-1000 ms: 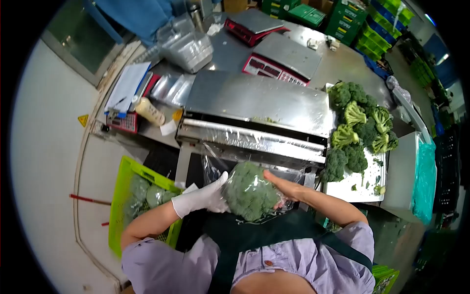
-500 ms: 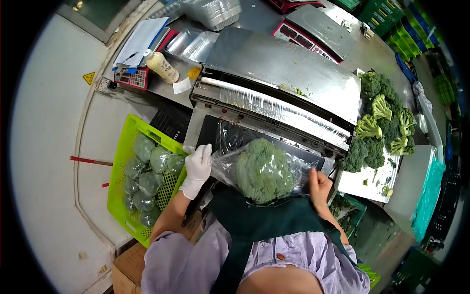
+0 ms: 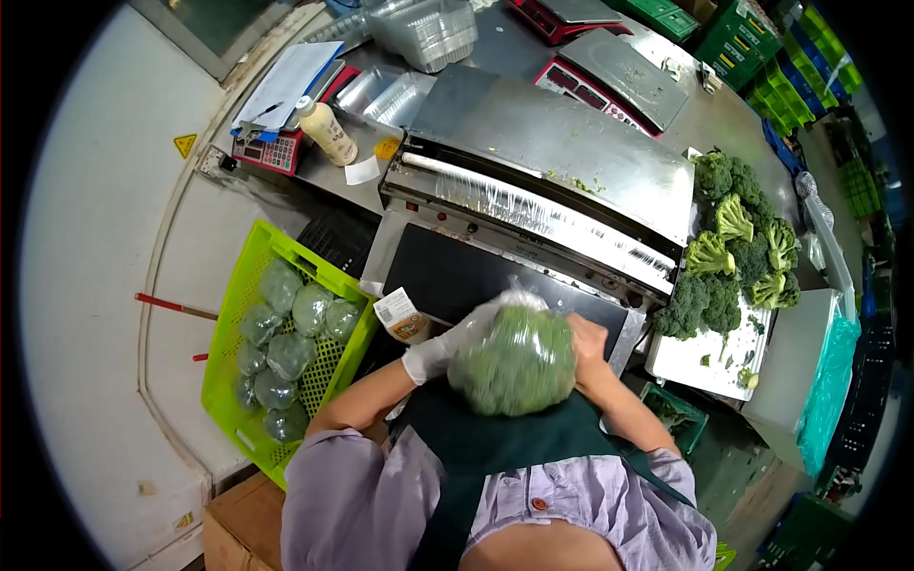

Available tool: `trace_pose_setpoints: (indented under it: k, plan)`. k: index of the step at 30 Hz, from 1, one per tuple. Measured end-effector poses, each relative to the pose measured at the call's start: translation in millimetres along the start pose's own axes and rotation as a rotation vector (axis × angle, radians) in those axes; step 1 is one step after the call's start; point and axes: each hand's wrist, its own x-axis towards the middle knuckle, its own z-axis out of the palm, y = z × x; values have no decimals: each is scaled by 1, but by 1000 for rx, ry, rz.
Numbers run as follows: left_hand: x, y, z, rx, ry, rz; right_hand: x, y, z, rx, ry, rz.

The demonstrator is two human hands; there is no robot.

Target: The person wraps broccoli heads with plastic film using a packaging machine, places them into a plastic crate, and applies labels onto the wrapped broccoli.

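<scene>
A broccoli head point(image 3: 514, 366) covered in clear plastic film is held close against the dark green apron, slightly blurred. My left hand point(image 3: 459, 344), in a white glove, wraps round its left and far side, with its fingers partly hidden. My bare right hand point(image 3: 587, 344) is closed at the broccoli's right edge, gripping the gathered film there. Beyond both hands lies the black plate point(image 3: 457, 266) of a film wrapping machine, and its film roll point(image 3: 533, 214) runs along the far side. A printed label roll or packet point(image 3: 400, 314) is beside my left wrist.
A lime-green crate point(image 3: 238, 352) with several wrapped broccoli heads stands at left. Unwrapped broccoli point(image 3: 733, 247) is piled on a white tray point(image 3: 666, 360) at right. Red scales point(image 3: 609, 86), a bottle point(image 3: 327, 131), a clipboard point(image 3: 286, 86) and clear plastic trays point(image 3: 424, 33) are on the steel table.
The broccoli has come off the black plate toward my body. My left hand has moved right, from the film's left end onto the broccoli; my right hand has drawn in against it.
</scene>
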Motion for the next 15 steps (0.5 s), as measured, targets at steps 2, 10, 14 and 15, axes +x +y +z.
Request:
trace_pose_setpoints:
  k: [2, 10, 14, 15]
  plan:
    - [0, 40, 10, -55, -196, -48, 30, -18, -34, -11, -114, -277]
    - [24, 35, 30, 528, -522, -268, 107, -25, -52, 443, -53, 204]
    - [5, -1, 29, 333, -346, -193, 122, -88, -32, 597, -219, -35]
    - [-4, -2, 30, 114, -319, -289, 119, -92, -32, 658, -298, 10]
